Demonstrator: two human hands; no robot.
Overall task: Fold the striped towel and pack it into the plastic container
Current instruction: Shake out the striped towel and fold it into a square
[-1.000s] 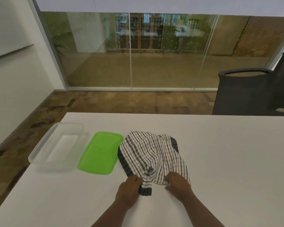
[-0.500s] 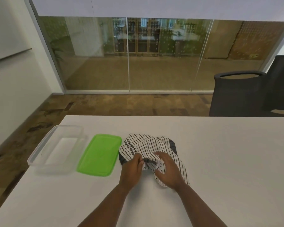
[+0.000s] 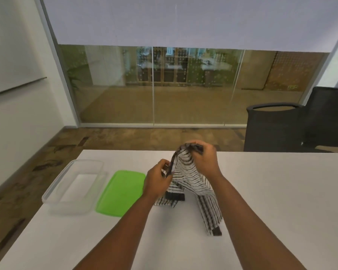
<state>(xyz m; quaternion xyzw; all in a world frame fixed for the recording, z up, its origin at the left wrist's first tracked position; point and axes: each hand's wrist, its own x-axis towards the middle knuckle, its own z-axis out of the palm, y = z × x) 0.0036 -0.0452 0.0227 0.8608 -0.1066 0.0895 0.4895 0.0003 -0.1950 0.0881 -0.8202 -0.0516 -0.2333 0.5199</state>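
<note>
The striped towel [image 3: 191,178], white with thin black lines and dark borders, is lifted off the white table [image 3: 271,201] at its top and hangs bunched, its lower ends trailing on the surface. My right hand [image 3: 204,159] pinches the raised top edge. My left hand [image 3: 158,181] grips a dark-bordered edge lower and to the left. The clear plastic container [image 3: 74,187] sits empty and lidless on the table's left side. Its green lid [image 3: 121,192] lies flat between the container and the towel.
A black chair [image 3: 281,129] stands behind the table's far right edge. A glass wall runs across the back, and brown floor shows past the table's left edge.
Both hands have raised the towel from lying crumpled on the table; the right hand went up and away, the left followed. The camera has tilted up. Container and lid stay put.
</note>
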